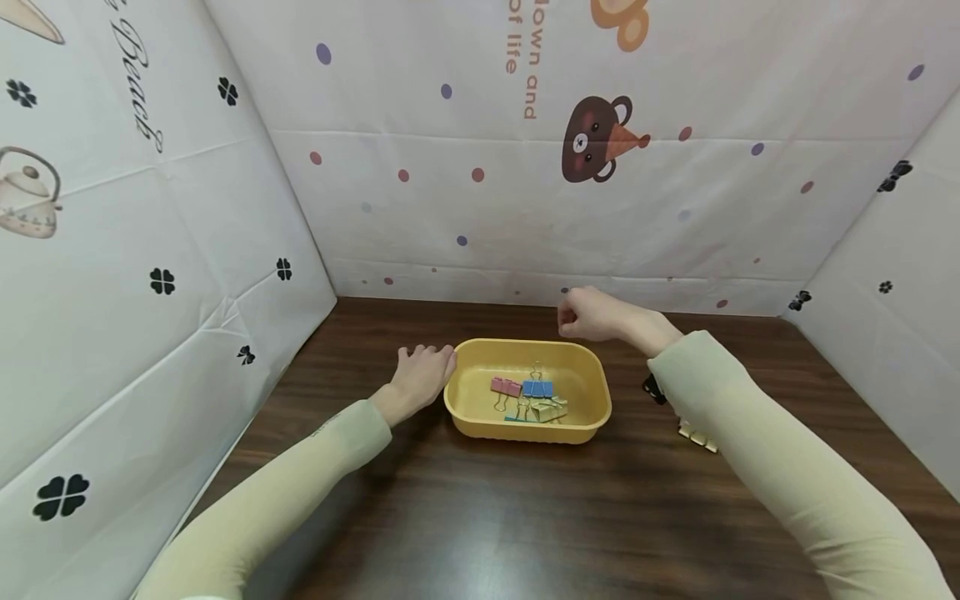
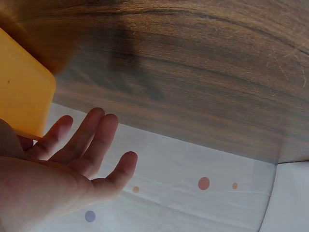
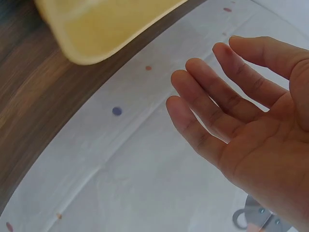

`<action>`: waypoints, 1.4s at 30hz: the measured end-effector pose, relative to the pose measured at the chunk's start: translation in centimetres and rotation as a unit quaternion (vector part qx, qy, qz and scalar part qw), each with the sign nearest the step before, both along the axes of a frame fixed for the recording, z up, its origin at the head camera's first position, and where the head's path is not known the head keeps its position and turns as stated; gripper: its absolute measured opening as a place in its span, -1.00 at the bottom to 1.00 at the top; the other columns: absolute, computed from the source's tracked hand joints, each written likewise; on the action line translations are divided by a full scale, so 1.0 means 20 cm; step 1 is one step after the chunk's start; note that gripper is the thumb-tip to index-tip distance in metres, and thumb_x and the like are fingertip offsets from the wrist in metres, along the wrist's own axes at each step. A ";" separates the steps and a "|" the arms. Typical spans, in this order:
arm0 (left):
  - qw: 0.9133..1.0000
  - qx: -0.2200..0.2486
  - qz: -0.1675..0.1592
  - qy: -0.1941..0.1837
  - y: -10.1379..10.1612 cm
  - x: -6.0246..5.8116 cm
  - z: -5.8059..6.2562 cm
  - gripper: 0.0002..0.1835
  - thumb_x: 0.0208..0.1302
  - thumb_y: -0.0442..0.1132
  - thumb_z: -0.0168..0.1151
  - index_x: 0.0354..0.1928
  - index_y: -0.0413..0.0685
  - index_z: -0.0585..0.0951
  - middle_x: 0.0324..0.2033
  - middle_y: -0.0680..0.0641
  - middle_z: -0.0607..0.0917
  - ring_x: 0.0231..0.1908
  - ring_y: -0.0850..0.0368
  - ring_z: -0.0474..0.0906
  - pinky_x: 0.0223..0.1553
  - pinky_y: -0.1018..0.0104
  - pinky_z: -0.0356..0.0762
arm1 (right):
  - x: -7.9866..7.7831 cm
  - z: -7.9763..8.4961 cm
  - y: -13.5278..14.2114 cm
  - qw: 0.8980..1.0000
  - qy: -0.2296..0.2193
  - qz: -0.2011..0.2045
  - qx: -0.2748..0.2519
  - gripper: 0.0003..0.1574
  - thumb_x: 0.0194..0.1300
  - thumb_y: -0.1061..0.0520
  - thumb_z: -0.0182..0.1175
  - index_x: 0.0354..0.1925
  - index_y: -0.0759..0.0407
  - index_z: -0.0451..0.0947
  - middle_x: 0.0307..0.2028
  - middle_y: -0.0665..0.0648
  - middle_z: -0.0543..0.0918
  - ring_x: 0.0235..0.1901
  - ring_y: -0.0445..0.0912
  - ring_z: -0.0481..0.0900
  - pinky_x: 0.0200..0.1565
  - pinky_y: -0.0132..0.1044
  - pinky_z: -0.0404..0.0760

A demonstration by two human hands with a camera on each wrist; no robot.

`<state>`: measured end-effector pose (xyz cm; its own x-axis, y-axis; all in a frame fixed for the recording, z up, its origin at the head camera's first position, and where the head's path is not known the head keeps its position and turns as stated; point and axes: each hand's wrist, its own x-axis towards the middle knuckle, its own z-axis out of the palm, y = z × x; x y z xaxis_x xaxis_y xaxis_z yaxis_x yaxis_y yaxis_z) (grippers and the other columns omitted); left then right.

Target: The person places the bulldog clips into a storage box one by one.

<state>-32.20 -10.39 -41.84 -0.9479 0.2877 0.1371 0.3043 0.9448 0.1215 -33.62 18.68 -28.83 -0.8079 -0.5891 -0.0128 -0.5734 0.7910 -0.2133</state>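
Note:
A yellow plastic tray (image 1: pixel 480 429) stands on the table with several binder clips in it. Among them are a pink binder clip (image 1: pixel 506 386), a blue binder clip (image 1: pixel 537 389) and a pale yellow one (image 1: pixel 550 409); a teal edge shows beneath them. My left hand (image 1: pixel 422 372) rests at the tray's left rim, thumb side against it, its other fingers extended past the corner (image 2: pixel 87 152). Beyond the tray's far right corner, my right hand (image 1: pixel 596 314) hovers. Its fingers are loosely bent, thumb and index tips close together, holding nothing visible (image 3: pixel 251 125).
A black object (image 1: pixel 654 389), perhaps a clip, lies right of the tray, partly behind the right sleeve. Pale yellow clips (image 1: pixel 697 435) sit in a row farther right, also partly covered. White printed sheets (image 1: pixel 450 208) wall the dark wooden table (image 1: pixel 450 517) at back and sides.

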 end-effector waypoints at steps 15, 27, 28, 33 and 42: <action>1.000 0.000 -0.003 0.006 -0.01 0.00 0.00 -0.59 0.55 -0.02 -0.31 -0.07 -0.03 0.55 -0.21 -0.15 0.71 -0.10 -0.18 0.57 0.05 -0.31 0.33 | 0.04 -0.01 0.40 0.998 -0.010 -0.059 0.028 -0.87 0.18 0.25 0.18 -0.43 0.25 0.65 -0.52 0.08 0.66 -0.54 -0.15 0.49 -0.42 -0.24 0.48; 1.000 0.004 0.000 0.005 0.00 0.01 0.00 -0.60 0.54 -0.03 -0.31 -0.08 -0.01 0.54 -0.20 -0.13 0.70 -0.12 -0.15 0.56 0.03 -0.27 0.34 | 0.07 -0.07 0.68 0.993 -0.059 -0.090 0.056 -0.84 0.22 0.24 0.17 -0.33 0.31 0.65 -0.40 0.15 0.69 -0.48 -0.12 0.51 -0.41 -0.18 0.51; 1.000 0.004 -0.001 0.005 0.00 0.01 0.00 -0.60 0.54 -0.02 -0.32 -0.08 -0.01 0.54 -0.20 -0.13 0.70 -0.12 -0.14 0.56 0.02 -0.27 0.34 | 0.08 -0.07 0.69 0.991 -0.073 -0.095 0.055 -0.83 0.23 0.23 0.16 -0.31 0.30 0.65 -0.39 0.15 0.69 -0.47 -0.12 0.51 -0.41 -0.19 0.51; 1.000 0.005 -0.006 0.008 0.00 0.01 0.00 -0.59 0.54 -0.02 -0.33 -0.10 -0.01 0.54 -0.23 -0.13 0.70 -0.15 -0.14 0.56 0.01 -0.27 0.35 | 0.13 -0.09 0.74 0.979 -0.157 -0.123 0.049 -0.85 0.25 0.20 0.18 -0.29 0.26 0.65 -0.50 0.07 0.62 -0.54 -0.13 0.44 -0.47 -0.24 0.42; 1.000 0.008 -0.005 0.011 0.00 0.01 0.00 -0.60 0.54 -0.03 -0.32 -0.14 -0.02 0.54 -0.23 -0.15 0.70 -0.14 -0.15 0.57 0.01 -0.28 0.35 | 0.20 -0.11 0.76 0.937 -0.281 -0.189 0.081 -0.43 0.07 0.26 0.23 -0.78 -0.07 0.10 -0.79 -0.08 0.11 -0.72 -0.22 -0.09 -0.65 -0.38 -0.03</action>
<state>-32.08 -10.41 -41.88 -0.9419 0.2938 0.1628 0.3157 0.9398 0.1305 -29.69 33.85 -31.02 -0.7971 -0.2155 -0.5641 -0.0789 0.9633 -0.2565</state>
